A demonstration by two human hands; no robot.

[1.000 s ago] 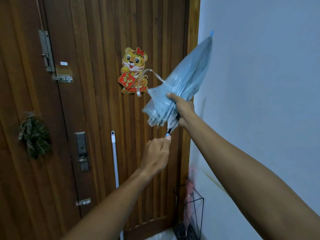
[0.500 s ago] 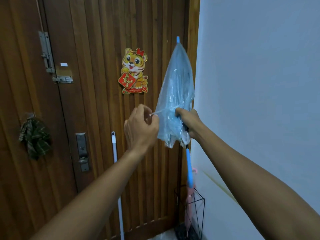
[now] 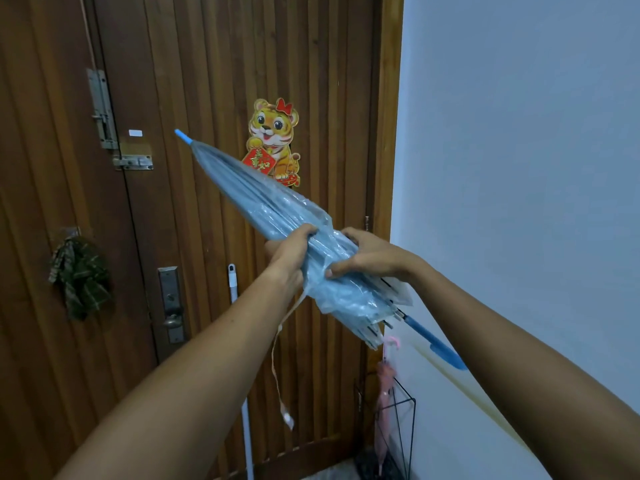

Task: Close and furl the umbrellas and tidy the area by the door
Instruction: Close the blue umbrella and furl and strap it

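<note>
Both hands are closed round the gathered canopy of the translucent blue umbrella [image 3: 263,206]. The left hand [image 3: 289,252] is curled round it from beneath, and the right hand [image 3: 370,259] is laid over it just beside, thumb and fingers pinching the plastic folds together. The umbrella is held slantwise in the air, its blue tip [image 3: 181,135] up beyond the left hand and its blue handle [image 3: 440,351] down past the right wrist. The canopy is closed but judged only half furled: the tie strap [image 3: 277,358] hangs loose below the left hand, not yet fastened. Well below the right hand, a closed pink umbrella [image 3: 384,382] is seen in the wire stand [image 3: 410,431] beside the door [image 3: 207,64], where this one probably belongs.
</note>
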